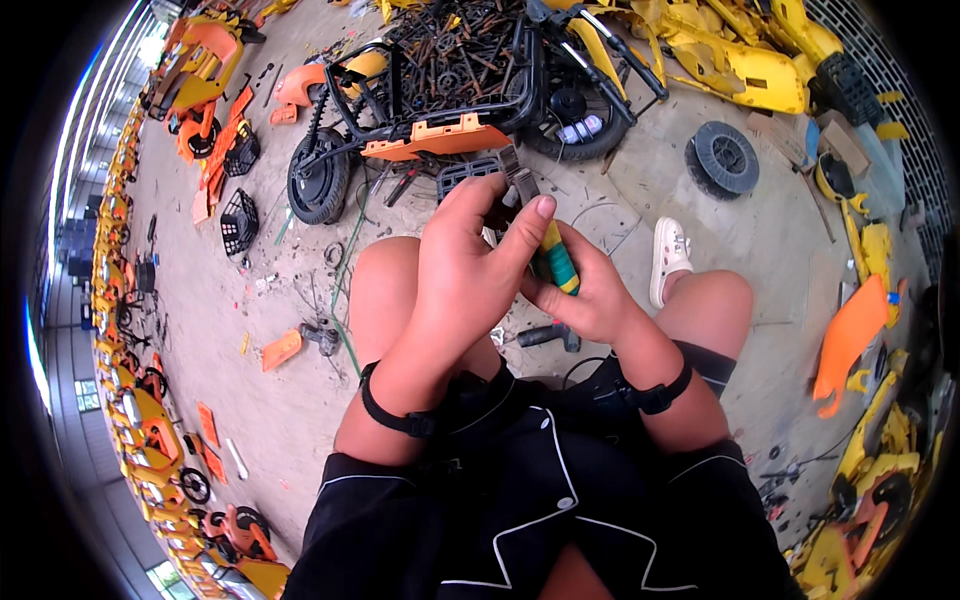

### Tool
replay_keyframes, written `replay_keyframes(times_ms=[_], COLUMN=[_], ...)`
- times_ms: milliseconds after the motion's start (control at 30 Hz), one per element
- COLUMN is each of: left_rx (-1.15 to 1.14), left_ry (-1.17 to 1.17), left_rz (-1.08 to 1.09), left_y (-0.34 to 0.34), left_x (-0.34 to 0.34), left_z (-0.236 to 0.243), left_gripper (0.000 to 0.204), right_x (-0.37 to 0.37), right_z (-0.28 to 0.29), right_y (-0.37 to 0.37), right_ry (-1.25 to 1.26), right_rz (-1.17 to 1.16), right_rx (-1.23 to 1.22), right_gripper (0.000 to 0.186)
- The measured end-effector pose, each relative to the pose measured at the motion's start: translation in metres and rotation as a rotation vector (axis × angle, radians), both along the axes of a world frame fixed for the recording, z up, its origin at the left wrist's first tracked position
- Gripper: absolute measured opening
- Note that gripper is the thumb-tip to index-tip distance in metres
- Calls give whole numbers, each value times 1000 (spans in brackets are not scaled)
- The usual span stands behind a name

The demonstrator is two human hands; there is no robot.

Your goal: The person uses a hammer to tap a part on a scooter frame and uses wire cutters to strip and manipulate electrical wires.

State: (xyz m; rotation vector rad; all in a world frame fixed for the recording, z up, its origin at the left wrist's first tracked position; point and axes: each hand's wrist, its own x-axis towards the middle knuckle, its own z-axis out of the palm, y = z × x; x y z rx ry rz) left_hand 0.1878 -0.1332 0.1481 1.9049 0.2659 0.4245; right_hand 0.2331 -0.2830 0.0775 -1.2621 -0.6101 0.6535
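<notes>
our left hand [462, 268] fingers clamped on grey metal part [519, 182], right hand [590, 290] gripping yellow-green screwdriver [557, 262] w/ fingers closed, both above our knees, stripped e-bike frame [440, 100] just ahead on floor

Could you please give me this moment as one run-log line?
left hand: grips tool shaft | right hand: holds green-yellow screwdriver handle | ahead: stripped bike frame
</notes>
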Motion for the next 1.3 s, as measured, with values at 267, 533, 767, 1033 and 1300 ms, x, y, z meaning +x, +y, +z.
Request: replay_keyframes(times_ms=[267,533,767,1033,1300], left_rx=[65,318,405,547,573], left_ry=[-21,-105,-167,-179,-59], left_rz=[88,47,70,137,147], left_y=[4,6,0,2,4], left_x=[-1,0,-3,-3,-4], left_z=[4,11,13,14,22], left_gripper=[32,37,39,36,24], right_x=[-6,0,-7,-3,-3], right_z=[3,-14,-22,-21,-36], right_y=[5,20,26,29,24], right_ry=[256,112,2,39,158], right_rz=[148,115,-37,-98,-64], right_rx=[170,10,46,40,-8], right_gripper=[58,37,32,27,22])
